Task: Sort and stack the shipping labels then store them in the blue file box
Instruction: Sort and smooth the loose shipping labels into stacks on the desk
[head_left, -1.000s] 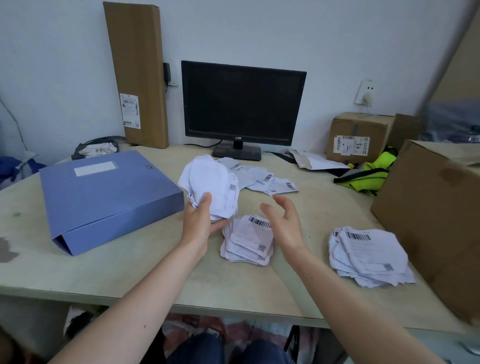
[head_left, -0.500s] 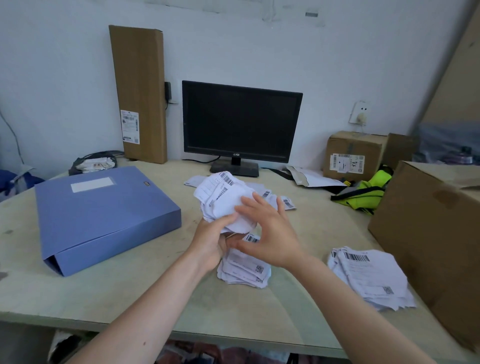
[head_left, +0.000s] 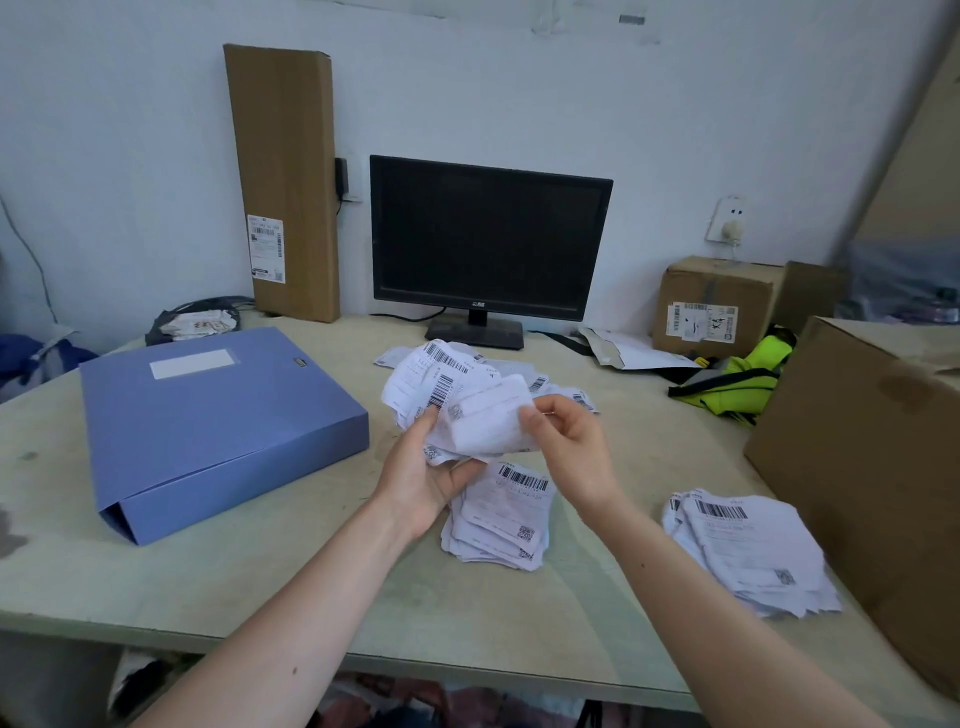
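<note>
My left hand (head_left: 426, 467) holds a loose bundle of white shipping labels (head_left: 431, 384) above the table, barcodes facing me. My right hand (head_left: 566, 447) pinches the front label (head_left: 488, 421) of that bundle at its right edge. Right below my hands a stack of labels (head_left: 504, 519) lies on the table. A second, wider stack of labels (head_left: 748, 551) lies to the right, near the big carton. Several loose labels (head_left: 566, 392) lie behind the bundle. The blue file box (head_left: 208, 421) lies flat and closed at the left.
A black monitor (head_left: 488, 244) stands at the back. A tall flat carton (head_left: 285, 182) leans on the wall. A small carton (head_left: 717, 306), a neon-yellow vest (head_left: 743, 379) and a large carton (head_left: 872, 483) fill the right side. The table's front edge (head_left: 363, 660) is near me.
My left hand turned the bundle so the barcodes face me. My right hand came in from the right and took hold of the front label. The view tilted up a little.
</note>
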